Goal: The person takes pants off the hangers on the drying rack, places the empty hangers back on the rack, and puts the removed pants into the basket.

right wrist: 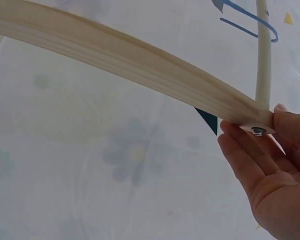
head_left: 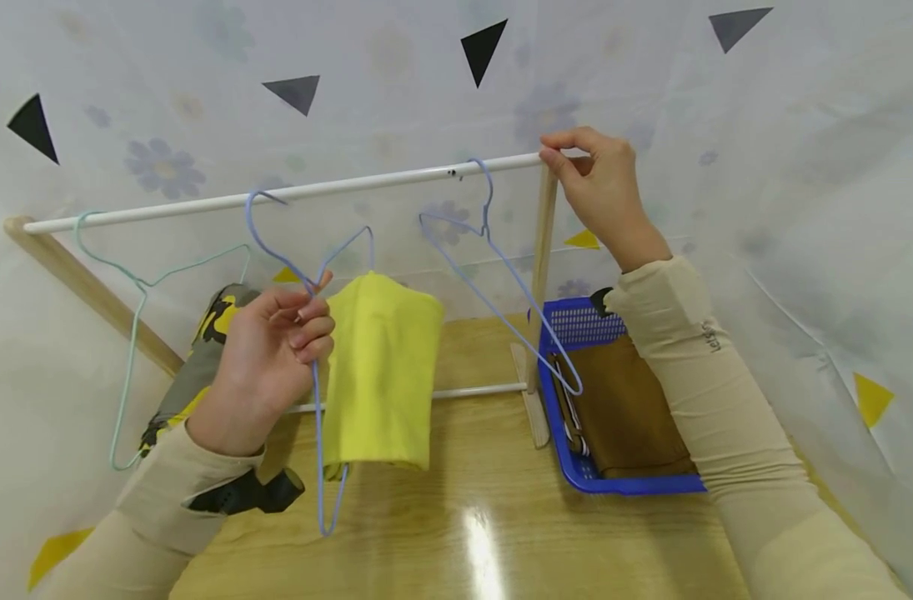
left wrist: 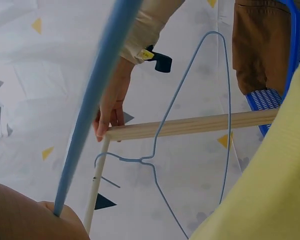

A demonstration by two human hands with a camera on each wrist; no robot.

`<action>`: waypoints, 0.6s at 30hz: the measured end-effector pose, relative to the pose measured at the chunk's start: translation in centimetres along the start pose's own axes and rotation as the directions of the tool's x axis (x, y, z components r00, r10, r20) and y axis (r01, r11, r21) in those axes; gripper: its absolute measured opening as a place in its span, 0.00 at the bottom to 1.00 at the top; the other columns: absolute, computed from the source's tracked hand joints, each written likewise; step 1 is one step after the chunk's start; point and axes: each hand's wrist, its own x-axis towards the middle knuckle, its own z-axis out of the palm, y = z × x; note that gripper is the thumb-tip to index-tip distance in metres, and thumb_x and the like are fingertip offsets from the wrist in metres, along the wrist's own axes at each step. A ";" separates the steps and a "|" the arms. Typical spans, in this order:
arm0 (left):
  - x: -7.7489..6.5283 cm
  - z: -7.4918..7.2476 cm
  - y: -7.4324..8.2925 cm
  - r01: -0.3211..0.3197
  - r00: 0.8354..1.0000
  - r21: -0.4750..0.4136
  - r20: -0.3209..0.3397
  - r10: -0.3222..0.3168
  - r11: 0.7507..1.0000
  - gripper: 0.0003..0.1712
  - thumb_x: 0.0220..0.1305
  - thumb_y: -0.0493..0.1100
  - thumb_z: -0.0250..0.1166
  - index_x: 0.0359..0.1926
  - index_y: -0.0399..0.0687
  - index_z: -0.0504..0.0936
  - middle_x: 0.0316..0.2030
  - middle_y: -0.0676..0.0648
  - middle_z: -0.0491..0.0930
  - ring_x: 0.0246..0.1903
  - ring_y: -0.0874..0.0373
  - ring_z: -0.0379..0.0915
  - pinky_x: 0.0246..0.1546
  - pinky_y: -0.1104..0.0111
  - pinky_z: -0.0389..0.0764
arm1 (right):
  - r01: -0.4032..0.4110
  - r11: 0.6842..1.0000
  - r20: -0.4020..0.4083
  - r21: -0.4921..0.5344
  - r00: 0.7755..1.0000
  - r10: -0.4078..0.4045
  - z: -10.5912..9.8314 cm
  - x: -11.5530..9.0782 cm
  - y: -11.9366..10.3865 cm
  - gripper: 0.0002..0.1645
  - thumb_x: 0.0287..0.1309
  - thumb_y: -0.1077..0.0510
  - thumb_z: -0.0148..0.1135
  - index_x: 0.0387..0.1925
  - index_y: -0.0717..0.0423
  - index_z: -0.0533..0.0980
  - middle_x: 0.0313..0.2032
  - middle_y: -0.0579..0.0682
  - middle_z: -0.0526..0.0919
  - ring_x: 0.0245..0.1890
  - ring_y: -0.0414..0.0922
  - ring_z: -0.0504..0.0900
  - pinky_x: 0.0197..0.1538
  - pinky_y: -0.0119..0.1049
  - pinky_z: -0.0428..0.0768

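My left hand grips a blue clothes hanger just below its hook. A yellow cloth garment hangs on that hanger. In the head view the hook overlaps the white bar of a clothes rack. At the bar's right end, my right hand pinches the top of the wooden post. The right wrist view shows thumb and fingers on either side of the post's end, around a metal screw. In the left wrist view, the hanger's wire crosses close to the camera.
Another blue hanger, bare, hangs on the bar near the right post. At the left, a green hanger hangs beside a grey, black and yellow patterned garment. A blue basket with a folded brown garment stands at the right.
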 end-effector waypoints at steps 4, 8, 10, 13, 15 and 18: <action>-0.3 0.1 -0.5 0.004 1.000 0.010 0.010 -0.004 1.000 0.29 0.65 0.36 0.40 0.65 0.51 0.45 0.22 0.48 0.59 0.16 0.60 0.44 0.15 0.71 0.51 | -0.022 0.999 0.015 -0.035 1.000 0.022 -0.1 -0.1 0.0 0.15 0.53 0.53 0.58 0.43 0.52 0.78 0.43 0.51 0.79 0.35 0.43 0.82 0.21 0.27 0.67; -0.6 0.5 -0.9 0.004 1.000 0.015 0.010 -0.004 1.000 0.29 0.65 0.36 0.39 0.66 0.51 0.44 0.23 0.49 0.57 0.16 0.60 0.43 0.16 0.71 0.50 | -0.018 0.998 0.023 -0.059 1.000 0.019 -0.1 -0.1 0.0 0.15 0.54 0.54 0.57 0.44 0.52 0.78 0.43 0.51 0.79 0.34 0.43 0.82 0.22 0.26 0.68; -0.8 0.7 -1.1 0.004 1.000 0.017 0.002 -0.004 1.000 0.28 0.65 0.36 0.40 0.65 0.51 0.45 0.23 0.49 0.57 0.16 0.60 0.42 0.16 0.72 0.50 | -0.018 0.998 0.031 -0.067 0.999 0.020 0.0 0.0 0.2 0.16 0.55 0.54 0.56 0.45 0.52 0.77 0.43 0.52 0.79 0.34 0.44 0.82 0.24 0.26 0.69; -1.0 1.0 -1.4 0.005 1.000 0.020 -0.009 -0.005 1.000 0.28 0.64 0.35 0.40 0.64 0.51 0.45 0.23 0.49 0.57 0.17 0.61 0.42 0.16 0.72 0.49 | -0.024 0.997 0.049 -0.073 0.998 0.027 0.1 0.1 0.4 0.16 0.56 0.55 0.55 0.47 0.53 0.76 0.46 0.52 0.78 0.35 0.46 0.81 0.25 0.25 0.70; -1.2 1.2 -1.5 0.008 1.000 0.025 -0.014 -0.007 1.000 0.27 0.64 0.35 0.40 0.63 0.51 0.46 0.23 0.49 0.57 0.17 0.61 0.43 0.16 0.73 0.49 | -0.027 0.997 0.065 -0.070 0.997 0.031 0.1 0.1 0.5 0.17 0.57 0.55 0.55 0.48 0.52 0.76 0.47 0.52 0.77 0.37 0.46 0.81 0.25 0.26 0.69; -1.3 1.3 -1.7 0.008 1.000 0.036 -0.008 -0.008 0.999 0.26 0.65 0.36 0.40 0.62 0.50 0.47 0.23 0.49 0.57 0.17 0.61 0.42 0.16 0.73 0.49 | -0.016 0.997 0.092 -0.077 0.996 0.023 0.1 -0.1 0.3 0.18 0.57 0.55 0.54 0.50 0.50 0.74 0.48 0.51 0.76 0.39 0.47 0.80 0.32 0.26 0.74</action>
